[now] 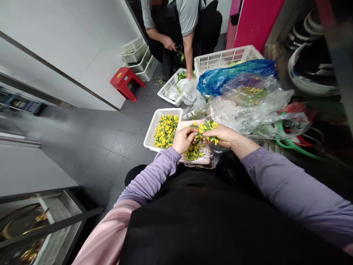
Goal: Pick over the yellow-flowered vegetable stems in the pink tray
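Observation:
Below me, my right hand (222, 135) is closed round a bunch of yellow flowers with green stems (208, 126). Close beside it, my left hand (185, 140) pinches at the near side of the same bunch, thumb against fingers. More yellow flowers (193, 151) lie under my hands in clear plastic on a pale pink tray or lid (204, 161). To the left stands a white perforated basket (149, 135) with many loose yellow flower heads (166, 131) in it. What exactly lies between my left fingertips is too small to make out.
Opposite, a person (187, 18) holds scissors (179, 48) above a white basket (167, 92) of greens. Clear plastic bags (234, 114), a blue bag (215, 81) and a large white crate (209, 62) crowd the right. A red stool (127, 79) and green-handled scissors (289, 143) are nearby.

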The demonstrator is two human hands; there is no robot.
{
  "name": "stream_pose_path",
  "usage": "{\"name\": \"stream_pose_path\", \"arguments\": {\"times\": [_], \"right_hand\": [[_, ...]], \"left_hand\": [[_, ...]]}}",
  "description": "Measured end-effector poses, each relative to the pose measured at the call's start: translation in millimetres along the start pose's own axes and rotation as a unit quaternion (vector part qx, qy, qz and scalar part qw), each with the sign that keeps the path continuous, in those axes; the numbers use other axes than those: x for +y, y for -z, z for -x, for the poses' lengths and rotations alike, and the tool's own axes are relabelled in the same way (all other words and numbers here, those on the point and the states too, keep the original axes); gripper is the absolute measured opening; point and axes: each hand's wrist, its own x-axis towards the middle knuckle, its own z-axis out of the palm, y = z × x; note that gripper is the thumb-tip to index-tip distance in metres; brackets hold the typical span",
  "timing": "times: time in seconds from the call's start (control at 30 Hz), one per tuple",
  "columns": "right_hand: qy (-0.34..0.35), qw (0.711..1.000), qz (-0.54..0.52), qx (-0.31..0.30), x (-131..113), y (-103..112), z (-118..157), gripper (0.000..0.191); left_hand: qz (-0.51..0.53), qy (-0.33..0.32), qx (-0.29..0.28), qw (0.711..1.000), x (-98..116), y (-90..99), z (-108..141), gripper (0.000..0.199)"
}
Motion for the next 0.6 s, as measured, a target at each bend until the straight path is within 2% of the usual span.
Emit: {"name": "stream_pose_path", "arguments": {"times": [0.13,0.2,0.27,0.33,0.4,0.5,0.6], "right_hand": [[0.005,0.999,-0.008,-0.052,-2,3,2,0.017],[0.012,0.998,-0.02,-0.058,-6,5,4,0.015],[0.025,0.999,-0.04,-0.022,-13,8,5,0.011],[0.042,0.996,-0.068,0.037,-19,10,4,0.008],[0.057,0.991,-0.092,0.081,-22,10,4,0.008],[0.063,0.988,-0.103,0.099,-22,7,3,0.008],[0.064,0.988,-0.095,0.104,-19,3,4,0.009]], "left_hand": [[0.084,0.041,-0.058,0.994,-3,2.0,-4,0.011],[0.141,0.091,-0.074,0.983,-16,-3.2,-4,0.012],[0.152,0.171,-0.076,0.97,-38,-15.8,-3,0.007],[0.117,0.274,-0.055,0.953,-66,-34.1,-4,0.008],[0.1,0.346,0.008,0.933,-93,-53.6,-8,0.017],[0.103,0.368,0.044,0.923,-122,-75.7,-23,0.025],[0.119,0.366,0.069,0.92,-135,-86.9,-39,0.022]]}}
